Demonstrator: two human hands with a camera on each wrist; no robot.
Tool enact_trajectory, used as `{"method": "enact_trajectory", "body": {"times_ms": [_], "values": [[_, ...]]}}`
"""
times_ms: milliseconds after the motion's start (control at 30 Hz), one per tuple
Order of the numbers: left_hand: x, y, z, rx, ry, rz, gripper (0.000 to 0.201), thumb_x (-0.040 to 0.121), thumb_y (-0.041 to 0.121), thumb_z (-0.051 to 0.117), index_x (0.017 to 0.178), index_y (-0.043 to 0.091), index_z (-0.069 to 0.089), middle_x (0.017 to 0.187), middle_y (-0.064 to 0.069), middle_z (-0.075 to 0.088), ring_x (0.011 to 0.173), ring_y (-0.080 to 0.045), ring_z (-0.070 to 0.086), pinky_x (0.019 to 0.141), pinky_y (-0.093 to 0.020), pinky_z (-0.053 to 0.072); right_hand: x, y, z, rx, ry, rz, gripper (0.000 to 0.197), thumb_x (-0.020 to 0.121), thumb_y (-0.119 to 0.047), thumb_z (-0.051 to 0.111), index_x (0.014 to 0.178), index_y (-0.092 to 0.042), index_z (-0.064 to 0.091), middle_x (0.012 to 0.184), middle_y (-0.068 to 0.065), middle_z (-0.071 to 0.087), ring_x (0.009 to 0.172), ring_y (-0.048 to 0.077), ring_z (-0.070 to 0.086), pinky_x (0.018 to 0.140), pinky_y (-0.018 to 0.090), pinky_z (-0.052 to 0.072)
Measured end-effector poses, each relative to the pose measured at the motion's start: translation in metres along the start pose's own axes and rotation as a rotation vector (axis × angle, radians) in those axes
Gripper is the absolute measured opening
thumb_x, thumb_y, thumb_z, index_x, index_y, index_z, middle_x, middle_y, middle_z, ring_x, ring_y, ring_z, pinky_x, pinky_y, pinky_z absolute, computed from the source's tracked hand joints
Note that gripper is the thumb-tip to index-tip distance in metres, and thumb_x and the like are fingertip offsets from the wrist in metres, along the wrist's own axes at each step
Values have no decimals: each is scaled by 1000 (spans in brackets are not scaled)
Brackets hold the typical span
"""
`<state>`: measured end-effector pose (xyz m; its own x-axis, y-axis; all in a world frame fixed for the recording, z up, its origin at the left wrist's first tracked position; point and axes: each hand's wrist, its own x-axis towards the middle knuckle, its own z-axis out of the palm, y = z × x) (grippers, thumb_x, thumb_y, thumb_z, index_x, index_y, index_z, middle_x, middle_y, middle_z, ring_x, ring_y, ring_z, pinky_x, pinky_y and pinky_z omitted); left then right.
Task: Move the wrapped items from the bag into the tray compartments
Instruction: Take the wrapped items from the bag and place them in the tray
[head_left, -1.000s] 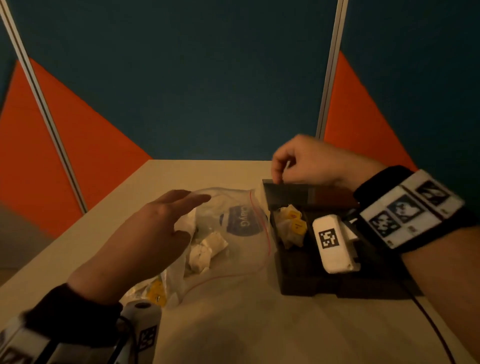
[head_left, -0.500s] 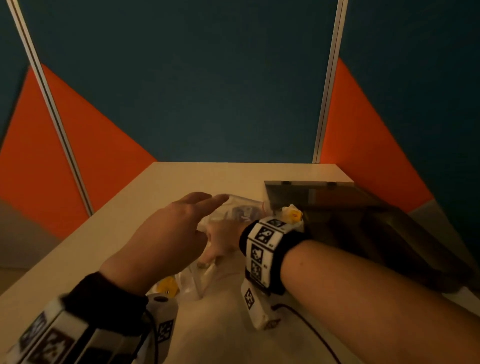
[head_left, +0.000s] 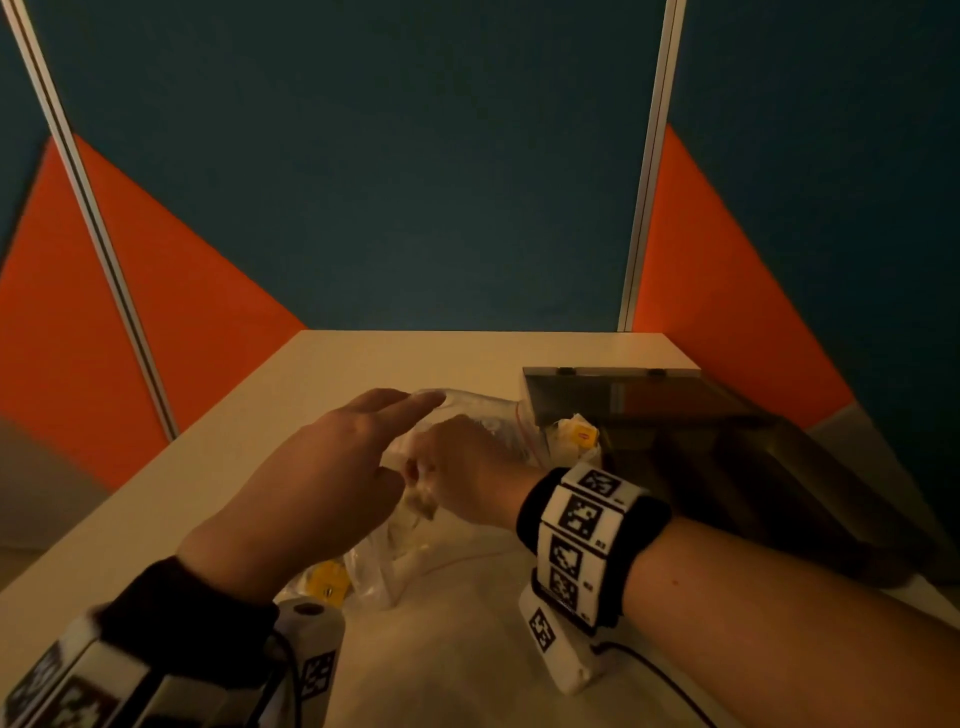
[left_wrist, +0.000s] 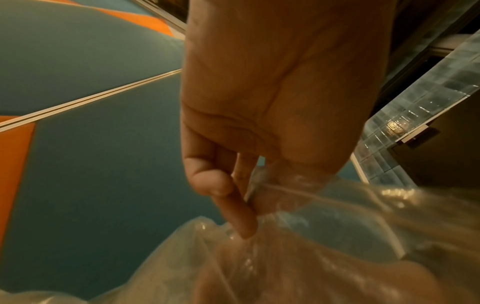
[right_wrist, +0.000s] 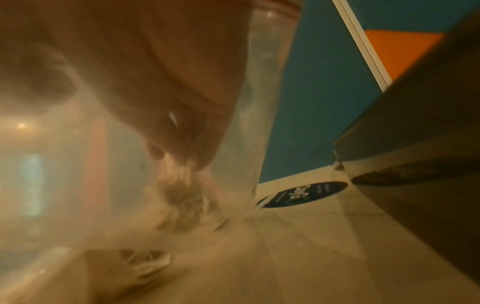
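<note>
A clear zip bag (head_left: 483, 415) lies on the table left of a dark tray (head_left: 727, 483) whose lid (head_left: 623, 395) stands open. My left hand (head_left: 363, 447) holds the bag's mouth; in the left wrist view its thumb and fingers (left_wrist: 233, 205) pinch the plastic (left_wrist: 337, 236). My right hand (head_left: 421, 475) is inside the bag, and its fingertips pinch a white wrapped item (right_wrist: 179, 195), blurred. Wrapped items with yellow labels (head_left: 576, 434) sit in the tray's near-left compartment. Another yellow-labelled item (head_left: 327, 587) lies in the bag under my left wrist.
The beige table (head_left: 363, 364) ends at blue and orange wall panels behind. A dark round sticker (right_wrist: 303, 194) on the bag lies beside the tray's wall. A cable (head_left: 670, 680) trails from my right wrist across the front of the table.
My right hand has left the tray's far edge and swung left into the bag, onto a wrapped item. My left hand has stayed at the bag's mouth, lifted slightly.
</note>
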<state>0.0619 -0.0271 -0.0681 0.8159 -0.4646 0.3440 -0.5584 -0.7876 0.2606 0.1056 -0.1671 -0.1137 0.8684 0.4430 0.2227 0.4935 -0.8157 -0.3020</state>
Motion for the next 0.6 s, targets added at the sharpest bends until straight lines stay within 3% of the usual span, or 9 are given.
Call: {"method": "enact_trajectory", "body": {"times_ms": [133, 200, 267, 400, 533, 600], "values": [[0, 2, -1, 0, -2, -19, 80, 76, 2, 49, 137, 47, 23, 142, 14, 36, 102, -11, 51, 72, -24, 51, -5, -8, 6, -30, -329, -67, 17, 91, -13, 55, 96, -7, 70, 97, 8, 69, 89, 22, 63, 83, 34, 51], [0, 2, -2, -2, -9, -22, 80, 77, 4, 50, 137, 48, 22, 142, 14, 36, 91, -8, 49, 69, -21, 48, -8, -9, 12, -27, -422, -120, 18, 90, -22, 57, 90, -7, 68, 86, 5, 66, 76, 18, 60, 74, 32, 50], [0, 1, -2, -9, -30, -19, 80, 77, 3, 50, 138, 48, 21, 142, 14, 35, 89, -6, 47, 66, -18, 45, -11, -12, 15, -15, -443, -160, 22, 88, -26, 61, 84, -4, 66, 77, 6, 63, 65, 16, 52, 63, 27, 43], [0, 2, -2, -11, -56, -21, 79, 78, 3, 49, 137, 48, 21, 142, 15, 35, 87, -6, 48, 59, -14, 39, -11, -15, 11, 17, -441, -140, 36, 89, -34, 59, 94, 0, 69, 89, 15, 69, 73, 25, 58, 70, 33, 45], [0, 5, -3, 1, -68, -13, 81, 78, 5, 51, 137, 50, 18, 143, 16, 34, 89, -5, 50, 65, -15, 44, -14, -19, 16, 35, -389, -135, 30, 89, -28, 60, 90, 0, 68, 81, 12, 67, 66, 17, 53, 60, 24, 38], [0, 7, -2, 15, -72, -16, 81, 78, 4, 50, 138, 49, 18, 143, 15, 33, 101, -7, 51, 68, -14, 44, -13, -21, 13, 24, -381, -104, 24, 91, -20, 56, 86, 2, 66, 77, 12, 65, 61, 16, 49, 56, 24, 36]]}}
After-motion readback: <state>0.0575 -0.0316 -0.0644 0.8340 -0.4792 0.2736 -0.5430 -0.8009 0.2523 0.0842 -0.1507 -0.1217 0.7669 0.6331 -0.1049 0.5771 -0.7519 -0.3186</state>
